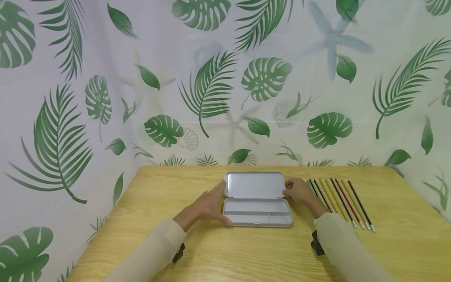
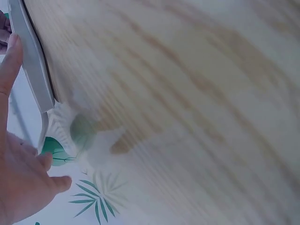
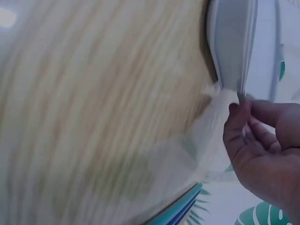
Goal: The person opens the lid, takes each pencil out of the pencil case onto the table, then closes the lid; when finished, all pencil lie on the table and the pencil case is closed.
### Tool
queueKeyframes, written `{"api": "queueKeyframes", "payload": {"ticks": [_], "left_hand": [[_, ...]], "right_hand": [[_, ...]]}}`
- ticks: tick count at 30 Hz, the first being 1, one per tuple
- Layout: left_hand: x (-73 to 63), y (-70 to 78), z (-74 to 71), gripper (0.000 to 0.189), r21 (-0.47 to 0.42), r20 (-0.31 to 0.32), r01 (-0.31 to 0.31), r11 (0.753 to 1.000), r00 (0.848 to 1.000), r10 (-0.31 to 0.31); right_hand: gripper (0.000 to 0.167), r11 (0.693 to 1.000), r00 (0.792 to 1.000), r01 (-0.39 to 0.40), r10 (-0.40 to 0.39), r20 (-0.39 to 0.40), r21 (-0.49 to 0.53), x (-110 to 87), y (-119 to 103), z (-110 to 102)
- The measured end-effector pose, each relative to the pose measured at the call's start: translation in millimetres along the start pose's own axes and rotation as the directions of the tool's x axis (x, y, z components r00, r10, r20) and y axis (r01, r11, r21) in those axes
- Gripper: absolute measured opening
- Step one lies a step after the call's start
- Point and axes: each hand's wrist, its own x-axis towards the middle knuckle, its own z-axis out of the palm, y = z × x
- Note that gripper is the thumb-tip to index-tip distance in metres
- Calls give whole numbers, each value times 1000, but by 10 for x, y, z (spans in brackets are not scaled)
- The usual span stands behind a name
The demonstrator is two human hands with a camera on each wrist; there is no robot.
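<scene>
A pale metal pencil case lies on the table with its lid raised behind the tray, showing a divided interior. My left hand rests along the case's left side with fingers spread, the thumb at the front left corner and the fingertips by the lid. In the left wrist view, one straight finger lies against the case's side. At the lid's lower right edge, near the hinge, my right hand pinches the rim between thumb and curled fingers. That pinch also shows in the right wrist view, beside the case.
Several pencils, yellow, black and red among them, lie side by side right of the case, partly behind the right forearm. The wooden table meets a leaf-patterned cloth at its back and sides.
</scene>
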Motion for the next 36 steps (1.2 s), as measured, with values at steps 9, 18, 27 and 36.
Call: {"api": "queueKeyframes", "payload": {"ticks": [9,18,27,36], "left_hand": [[-22,-82,11,142,-6,-13,115,993,993,-115],[-138,-171,-17,140,-71,-100,82,994,991,-89],[-275,-139,-11,94,103,3,-122,987,992,123],[-237,-60,-75,82,116,46,-126,985,992,122]], "right_hand": [[29,994,996,85,-87,24,75,-86,-42,-38],[35,838,946,321,-306,108,-441,-267,-245,169],[104,933,918,247,-140,371,-261,-446,-419,184],[98,906,940,261,-160,300,-333,-444,-371,221]]}}
